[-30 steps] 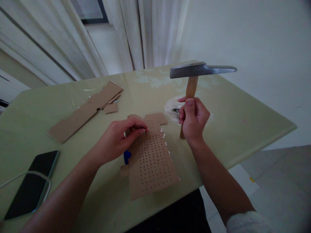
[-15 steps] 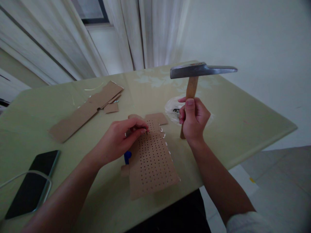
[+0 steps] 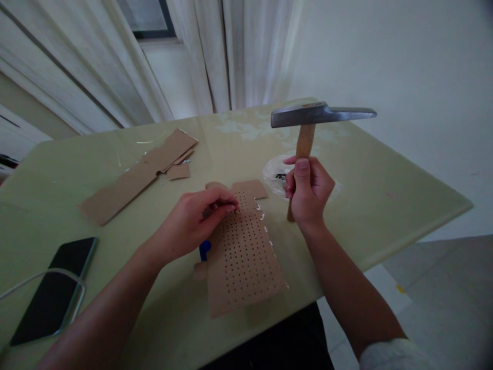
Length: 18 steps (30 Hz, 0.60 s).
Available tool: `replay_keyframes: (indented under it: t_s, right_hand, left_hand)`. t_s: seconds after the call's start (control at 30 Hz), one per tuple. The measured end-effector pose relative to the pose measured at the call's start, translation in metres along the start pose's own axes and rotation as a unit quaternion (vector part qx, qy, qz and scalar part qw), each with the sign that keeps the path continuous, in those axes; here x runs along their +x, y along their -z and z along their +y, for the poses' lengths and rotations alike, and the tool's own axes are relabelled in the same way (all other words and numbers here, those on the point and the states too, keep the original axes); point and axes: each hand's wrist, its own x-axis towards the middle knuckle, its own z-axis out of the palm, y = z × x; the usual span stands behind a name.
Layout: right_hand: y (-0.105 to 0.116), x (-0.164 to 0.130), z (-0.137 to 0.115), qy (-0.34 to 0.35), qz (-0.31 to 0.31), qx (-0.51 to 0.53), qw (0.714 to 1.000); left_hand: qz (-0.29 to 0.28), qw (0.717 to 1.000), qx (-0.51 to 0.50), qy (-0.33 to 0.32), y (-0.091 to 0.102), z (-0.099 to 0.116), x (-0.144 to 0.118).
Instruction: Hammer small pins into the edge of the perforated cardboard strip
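— What are the hands doing?

— The right hand (image 3: 308, 192) is curled in a fist round the wooden handle of a hammer (image 3: 308, 133), head up, handle end down at the surface (image 3: 385, 174). The left hand (image 3: 198, 223) has its fingertips pinched together on something too small to make out, pressed against the top of a perforated cardboard sheet (image 3: 244, 257).

— Any containers?

— Only a clear plastic bag (image 3: 275, 174) behind the right hand, something dark inside. Further left lie cardboard scraps (image 3: 142, 172) and a phone (image 3: 54, 290) with a cable.
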Motion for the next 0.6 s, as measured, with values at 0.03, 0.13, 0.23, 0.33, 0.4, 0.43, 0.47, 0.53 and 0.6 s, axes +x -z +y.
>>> replay_keyframes:
  t_s: [0.03, 0.13, 0.23, 0.33, 0.4, 0.43, 0.47, 0.53, 0.6]
  right_hand:
    - [0.0000, 0.0000, -0.0002, 0.001, -0.001, -0.003, 1.000]
    - [-0.0001, 0.0000, -0.0009, 0.000, 0.001, -0.013, 1.000]
    - [-0.0003, -0.0002, -0.0009, -0.004, 0.002, -0.013, 1.000]
    - [0.0000, -0.0005, -0.0004, -0.005, -0.002, -0.004, 1.000]
    - [0.0004, -0.0007, -0.0002, -0.005, -0.006, -0.003, 1.000]
    - [0.0005, -0.0008, -0.0001, -0.004, -0.007, -0.004, 1.000]
    - [0.0006, -0.0009, -0.0001, -0.004, -0.008, -0.005, 1.000]
    - [0.0006, -0.0010, 0.0000, -0.004, -0.007, -0.009, 1.000]
    - [0.0004, -0.0009, 0.0000, -0.003, -0.005, -0.012, 1.000]
  left_hand:
    - [0.000, 1.000, -0.001, 0.000, 0.0001, 0.0001, -0.0001]
    - [-0.003, 1.000, -0.009, 0.004, 0.0002, -0.0002, -0.0004]
    - [-0.010, 1.000, -0.016, 0.009, -0.0001, -0.0010, -0.0005]
    - [-0.008, 1.000, -0.012, 0.015, -0.0008, -0.0017, 0.0000]
    - [-0.008, 1.000, -0.008, 0.017, -0.0012, -0.0018, 0.0005]
    - [-0.009, 1.000, -0.008, 0.017, -0.0014, -0.0016, 0.0007]
    - [-0.009, 1.000, -0.008, 0.016, -0.0016, -0.0014, 0.0009]
    - [-0.005, 1.000, -0.008, 0.011, -0.0018, -0.0007, 0.0011]
    - [0.000, 1.000, -0.006, 0.005, -0.0017, 0.0001, 0.0013]
